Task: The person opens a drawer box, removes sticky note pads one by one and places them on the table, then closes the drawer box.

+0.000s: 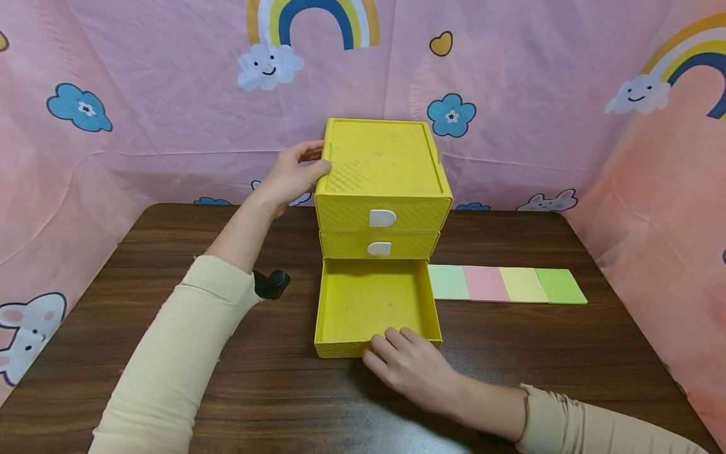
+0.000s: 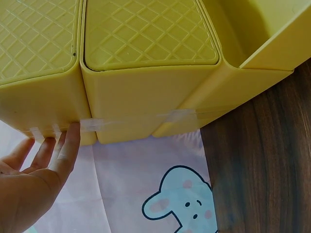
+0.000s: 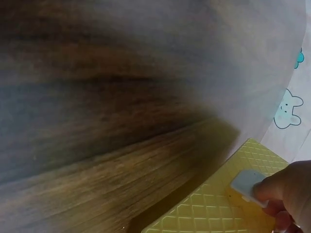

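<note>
A yellow drawer unit (image 1: 381, 157) stands on the table with its bottom drawer (image 1: 371, 302) pulled out; nothing lies inside that drawer. The two drawers above it are closed and carry white handles. Against the unit's upper left side, my left hand (image 1: 295, 173) rests with fairly straight fingers, and the left wrist view shows the fingertips touching the side wall (image 2: 146, 97). My right hand (image 1: 414, 372) is at the front of the open drawer, fingers over its front edge. In the right wrist view its thumb and fingers pinch the drawer's white handle (image 3: 249, 184).
A strip of sticky notes (image 1: 507, 284) in green, pink and yellow lies right of the unit on the dark wooden table (image 1: 272, 378). A pink patterned cloth (image 1: 187, 82) hangs behind and around the table. Clear tape (image 2: 180, 115) crosses the unit's side.
</note>
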Available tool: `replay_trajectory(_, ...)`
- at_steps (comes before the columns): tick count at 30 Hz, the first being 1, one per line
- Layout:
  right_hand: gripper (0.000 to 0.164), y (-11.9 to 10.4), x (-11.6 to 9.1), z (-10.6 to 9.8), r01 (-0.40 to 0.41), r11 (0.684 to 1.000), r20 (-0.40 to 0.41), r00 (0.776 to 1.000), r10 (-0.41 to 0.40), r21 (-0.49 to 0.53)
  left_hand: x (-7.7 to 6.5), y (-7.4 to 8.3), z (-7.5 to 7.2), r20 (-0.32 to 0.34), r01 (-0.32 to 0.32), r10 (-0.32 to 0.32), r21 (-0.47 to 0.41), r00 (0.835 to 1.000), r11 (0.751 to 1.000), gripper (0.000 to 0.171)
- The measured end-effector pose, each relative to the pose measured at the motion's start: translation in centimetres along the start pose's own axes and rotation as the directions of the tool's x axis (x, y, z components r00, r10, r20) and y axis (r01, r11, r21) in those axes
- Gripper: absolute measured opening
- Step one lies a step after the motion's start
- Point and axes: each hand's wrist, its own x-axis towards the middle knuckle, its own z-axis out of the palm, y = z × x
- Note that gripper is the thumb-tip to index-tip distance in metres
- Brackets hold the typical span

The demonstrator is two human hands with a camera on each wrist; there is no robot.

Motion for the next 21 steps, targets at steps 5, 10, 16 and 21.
replay_trajectory(5, 0.036, 0.3, 0.2, 0.2, -0.006, 1.0, -0.005, 1.0, 0.006, -0.017, 0.0, 0.0, 0.0, 0.001, -0.001, 0.001, -0.007, 1.0, 1.0, 0.053)
replay_trajectory(10, 0.037, 0.5, 0.4, 0.5, -0.014, 1.0, -0.005, 1.0, 0.014, -0.007, 0.0, 0.0, 0.0, -0.001, -0.004, 0.004, -0.005, 1.0, 1.0, 0.053)
replay_trajectory(16, 0.036, 0.9, 0.5, 0.9, -0.029, 1.0, -0.004, 1.0, 0.029, 0.0, 0.0, 0.0, 0.0, -0.003, 0.001, -0.001, 0.008, 1.0, 1.0, 0.054)
replay_trajectory(21, 0.037, 1.3, 0.5, 1.3, -0.031, 0.999, 0.013, 0.999, 0.031, -0.022, 0.0, 0.0, 0.1, -0.004, 0.0, 0.0, 0.004, 1.0, 1.0, 0.054)
